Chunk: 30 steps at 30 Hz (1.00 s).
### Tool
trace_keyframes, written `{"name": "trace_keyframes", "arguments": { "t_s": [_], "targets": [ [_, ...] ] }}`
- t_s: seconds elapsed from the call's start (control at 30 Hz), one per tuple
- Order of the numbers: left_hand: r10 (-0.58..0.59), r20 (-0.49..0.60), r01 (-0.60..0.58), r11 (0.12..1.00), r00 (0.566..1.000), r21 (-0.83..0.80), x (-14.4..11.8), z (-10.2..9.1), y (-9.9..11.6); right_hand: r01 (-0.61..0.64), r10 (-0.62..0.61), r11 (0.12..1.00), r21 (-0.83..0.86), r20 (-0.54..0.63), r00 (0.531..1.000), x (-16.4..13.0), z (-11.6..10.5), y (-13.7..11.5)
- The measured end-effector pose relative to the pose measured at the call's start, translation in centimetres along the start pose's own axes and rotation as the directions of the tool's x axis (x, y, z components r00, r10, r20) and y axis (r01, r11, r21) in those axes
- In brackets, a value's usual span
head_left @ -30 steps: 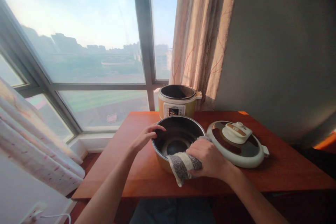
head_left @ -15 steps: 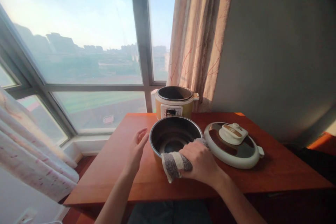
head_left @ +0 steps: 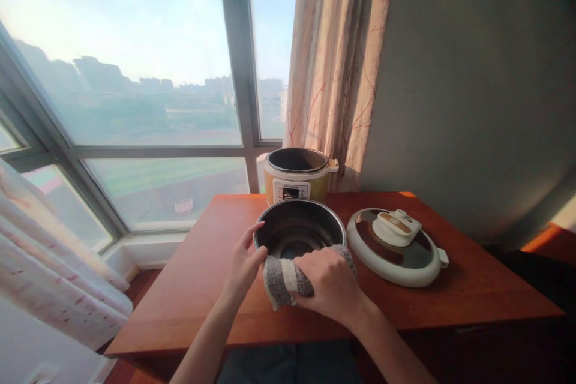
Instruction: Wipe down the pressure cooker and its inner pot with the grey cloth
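The inner pot (head_left: 299, 229) stands on the desk (head_left: 454, 294), in front of the cooker base (head_left: 296, 176), beside its lid (head_left: 396, 247). The right hand (head_left: 330, 285) is clamped on a soft grey cloth (head_left: 279, 279) at the near rim; the left hand (head_left: 243, 264), fingers apart, steadies the wall. The pot looks stiff, smooth and likely slippery; the rim seems the best hold
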State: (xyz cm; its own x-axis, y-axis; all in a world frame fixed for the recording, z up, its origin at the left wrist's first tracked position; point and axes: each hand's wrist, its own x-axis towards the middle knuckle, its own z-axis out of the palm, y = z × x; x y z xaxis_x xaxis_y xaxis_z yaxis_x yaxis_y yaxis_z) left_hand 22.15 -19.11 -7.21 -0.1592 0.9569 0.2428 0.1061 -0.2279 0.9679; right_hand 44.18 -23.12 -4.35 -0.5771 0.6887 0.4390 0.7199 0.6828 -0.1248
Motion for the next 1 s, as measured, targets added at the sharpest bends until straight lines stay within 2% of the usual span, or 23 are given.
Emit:
{"name": "trace_keyframes", "arguments": {
  "t_s": [0.17,0.37,0.5,0.6,0.67,0.83,1.0],
  "targets": [
    [-0.015,0.184,0.014,1.000,0.983,0.003,2.2,-1.4,1.3,0.042,-0.042,0.999,0.006,0.033,0.999,-0.5,0.0,0.8],
    [-0.072,0.426,0.065,0.997,0.902,0.031,5.8,-3.3,2.0,0.145,-0.151,0.985,0.090,0.067,0.986,-0.8,-0.7,3.7],
    [-0.047,0.495,0.063,0.998,0.867,-0.017,7.4,-4.0,1.7,0.161,-0.171,0.974,0.161,0.052,0.984,-0.6,-1.5,4.7],
    [-0.036,0.486,0.073,0.996,0.873,-0.057,7.4,-3.9,1.2,0.142,-0.146,0.975,0.168,0.015,0.989,-0.7,-1.5,4.6],
    [-0.039,0.451,0.080,0.994,0.892,-0.073,6.9,-3.6,1.1,0.121,-0.121,0.981,0.153,-0.012,0.993,-0.8,-1.3,4.3],
    [-0.048,0.231,0.063,0.996,0.972,-0.056,4.2,-3.0,1.6,0.084,-0.080,0.990,0.117,-0.031,0.996,-1.0,-0.6,3.4],
    [-0.017,0.093,0.015,0.999,0.996,0.032,0.5,-2.7,0.7,0.032,-0.029,0.998,0.050,-0.069,0.997,-0.7,-0.1,2.2]
  ]
}}
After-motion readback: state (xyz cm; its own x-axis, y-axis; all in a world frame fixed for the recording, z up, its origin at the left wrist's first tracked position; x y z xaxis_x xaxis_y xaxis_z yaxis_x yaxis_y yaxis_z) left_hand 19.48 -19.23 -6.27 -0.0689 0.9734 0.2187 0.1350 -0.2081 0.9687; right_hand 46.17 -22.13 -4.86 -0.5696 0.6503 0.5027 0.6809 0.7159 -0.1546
